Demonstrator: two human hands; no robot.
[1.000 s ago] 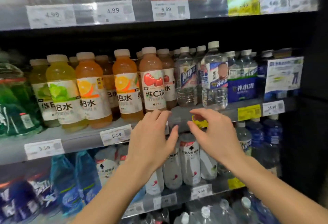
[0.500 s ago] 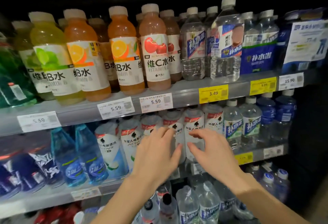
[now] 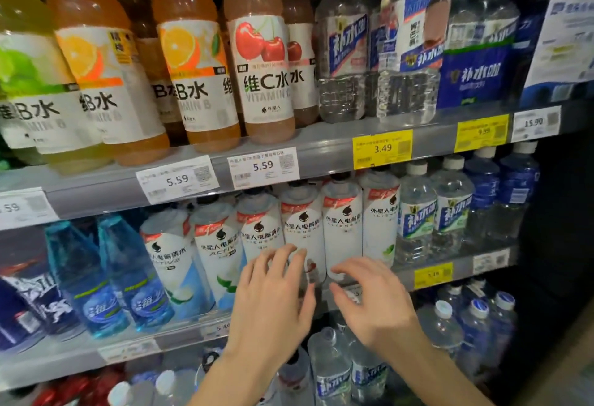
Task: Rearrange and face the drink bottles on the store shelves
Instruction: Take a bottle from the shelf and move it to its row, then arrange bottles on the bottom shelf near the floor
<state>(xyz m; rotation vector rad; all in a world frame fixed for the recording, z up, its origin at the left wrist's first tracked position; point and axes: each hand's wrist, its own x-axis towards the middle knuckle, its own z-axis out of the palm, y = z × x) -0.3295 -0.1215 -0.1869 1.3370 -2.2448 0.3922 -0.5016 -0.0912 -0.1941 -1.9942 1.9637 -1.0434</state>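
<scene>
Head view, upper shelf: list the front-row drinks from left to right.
Lime bottle → orange bottle → second orange bottle → cherry bottle → clear water bottle → bigger clear bottle → blue-wrapped water pack.

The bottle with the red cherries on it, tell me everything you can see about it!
The cherry bottle stands upright at the front edge of the upper shelf, above a white 5.59 price tag. It looks like clear plastic filled with pinkish-brown drink. Its white label shows two red cherries and "C", with "VITAMIN" below. Its top runs out of view. An orange-picture bottle stands close beside it. No hand touches it.
</scene>
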